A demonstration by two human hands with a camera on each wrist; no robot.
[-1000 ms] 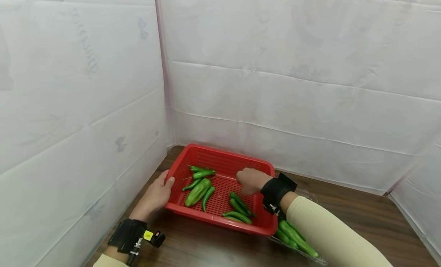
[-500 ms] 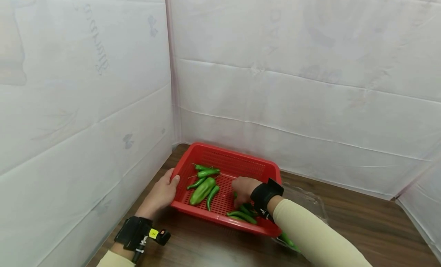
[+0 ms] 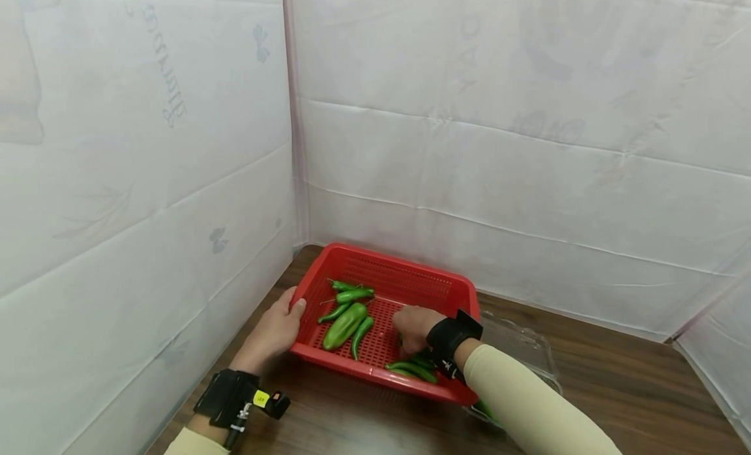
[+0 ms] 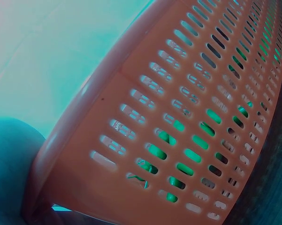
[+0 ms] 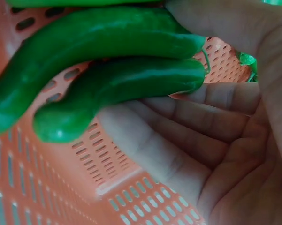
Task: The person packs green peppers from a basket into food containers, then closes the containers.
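Left hand: my left hand (image 3: pixel 274 331) grips the red basket (image 3: pixel 384 272) at its 9 o'clock rim, thumb over the edge, fingers hidden under the wall.
Right hand: my right hand (image 3: pixel 414 328) is down inside the basket near its 5 o'clock corner, fingers curled under two green peppers (image 5: pixel 108 79); the right wrist view shows them lying across my fingertips (image 5: pixel 145 140), held loosely rather than clamped.
Held peppers, axis: they lie side by side, parallel and touching, long axes roughly level with the basket floor; in the right wrist view their rounded tips point to 8 o'clock and the other ends run toward 3 o'clock, against my thumb.
Peppers below my wrist: a few more (image 3: pixel 413 369) lie along the near wall, long axes running from 10 to 4 o'clock in the head view.
Left cluster: five peppers (image 3: pixel 345 323) lie near the 9 o'clock side; the biggest runs from 1 to 7 o'clock.
Basket: it sits on the wooden table (image 3: pixel 616 364), tucked toward the corner of the white sheeting.
Clear tray: a clear plastic tray (image 3: pixel 528 344) lies at the basket's 3 o'clock side, touching or just beside it, with a bit of green (image 3: pixel 485 410) showing under my sleeve.
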